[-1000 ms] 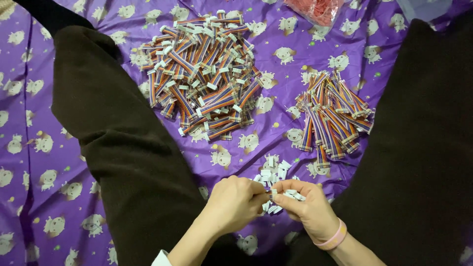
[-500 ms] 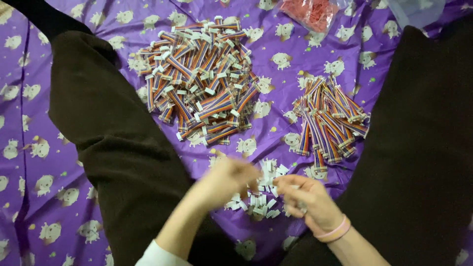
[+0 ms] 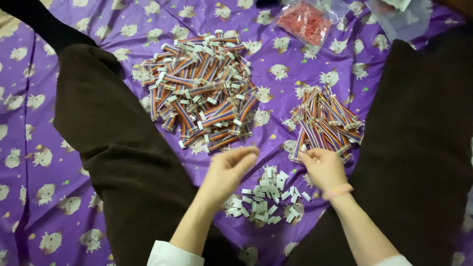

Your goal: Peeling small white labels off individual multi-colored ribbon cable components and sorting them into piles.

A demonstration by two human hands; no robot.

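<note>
Head view, left hand (image 3: 227, 172) spread empty, right hand (image 3: 322, 167) pinching ribbon cable (image 3: 301, 143), clear bag (image 3: 308, 19) holding red pieces

A purple sheet (image 3: 345, 54) printed with small pale cartoon figures covers the whole floor area in view, lightly creased under even indoor light. A strip of woven, straw-coloured matting (image 3: 9, 24) shows at the upper left corner. No walls, windows or furniture appear.

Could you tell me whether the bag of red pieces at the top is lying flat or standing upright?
Lying flat. The clear bag of red pieces rests on its side on the purple sheet; whether it is sealed cannot be told.
</note>
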